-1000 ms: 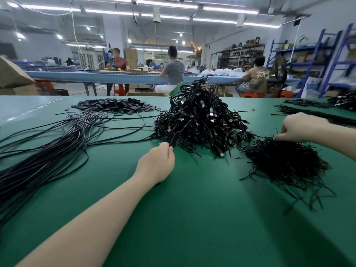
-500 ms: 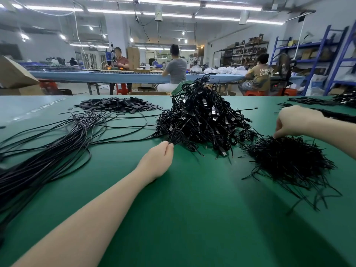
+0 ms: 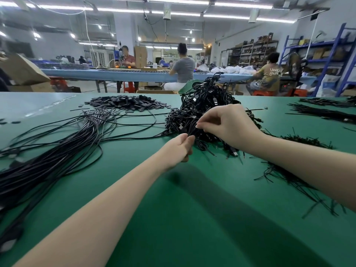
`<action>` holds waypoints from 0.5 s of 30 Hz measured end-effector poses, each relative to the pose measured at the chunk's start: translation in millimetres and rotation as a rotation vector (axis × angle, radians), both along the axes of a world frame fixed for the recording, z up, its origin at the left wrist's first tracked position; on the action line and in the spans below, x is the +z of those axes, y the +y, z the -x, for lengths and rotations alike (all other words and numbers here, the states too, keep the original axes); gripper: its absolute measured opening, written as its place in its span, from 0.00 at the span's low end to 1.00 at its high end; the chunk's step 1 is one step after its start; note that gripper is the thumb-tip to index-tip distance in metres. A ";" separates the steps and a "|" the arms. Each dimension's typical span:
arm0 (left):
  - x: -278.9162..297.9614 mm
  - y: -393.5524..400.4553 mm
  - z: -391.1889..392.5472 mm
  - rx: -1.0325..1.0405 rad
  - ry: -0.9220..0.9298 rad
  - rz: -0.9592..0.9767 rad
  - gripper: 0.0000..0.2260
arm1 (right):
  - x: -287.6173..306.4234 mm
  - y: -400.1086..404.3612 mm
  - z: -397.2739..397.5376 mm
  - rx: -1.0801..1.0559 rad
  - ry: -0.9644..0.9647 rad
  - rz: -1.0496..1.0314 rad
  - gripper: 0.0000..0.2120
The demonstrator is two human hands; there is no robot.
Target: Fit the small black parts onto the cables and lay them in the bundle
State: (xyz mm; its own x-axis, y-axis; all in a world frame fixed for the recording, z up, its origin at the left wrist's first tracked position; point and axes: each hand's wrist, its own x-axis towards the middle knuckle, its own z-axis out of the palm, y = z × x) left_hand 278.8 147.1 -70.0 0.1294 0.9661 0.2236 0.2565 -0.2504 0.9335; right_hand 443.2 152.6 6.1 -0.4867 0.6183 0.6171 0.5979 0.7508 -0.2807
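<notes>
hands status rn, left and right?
Left hand: pinching a cable at the tangled pile's near edge.
Right hand: pinching something small, cannot tell what.

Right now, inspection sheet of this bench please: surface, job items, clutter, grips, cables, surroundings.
Surface: green mat-covered table, flat.
Job's things: tangled heap of short black cables at centre; flat pile of small black rectangular parts behind left; spiky pile of thin black ties at right.
Clutter: a few stray black parts at left edge.
Grips: left hand pinches a cable at the heap's near edge; right hand pinches something small and dark just above it.
Cables: long black cable bundle fanned across left side.
Surroundings: seated workers at a blue bench; blue metal shelving at right.
</notes>
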 end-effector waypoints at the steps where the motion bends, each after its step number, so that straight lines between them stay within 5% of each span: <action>1: 0.2 0.1 0.1 -0.003 0.016 0.001 0.14 | -0.3 0.4 1.1 -0.003 -0.018 -0.011 0.03; 15: 1.7 -7.6 -6.2 0.130 0.425 -0.121 0.14 | -2.5 2.0 15.4 0.021 -0.003 0.106 0.01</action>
State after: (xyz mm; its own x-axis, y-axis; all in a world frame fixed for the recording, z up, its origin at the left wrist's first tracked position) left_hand 284.9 139.5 -68.3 0.1134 0.9506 0.2890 0.6466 -0.2914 0.7049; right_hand 427.8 154.6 3.6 -0.5022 0.6697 0.5471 0.5833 0.7294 -0.3574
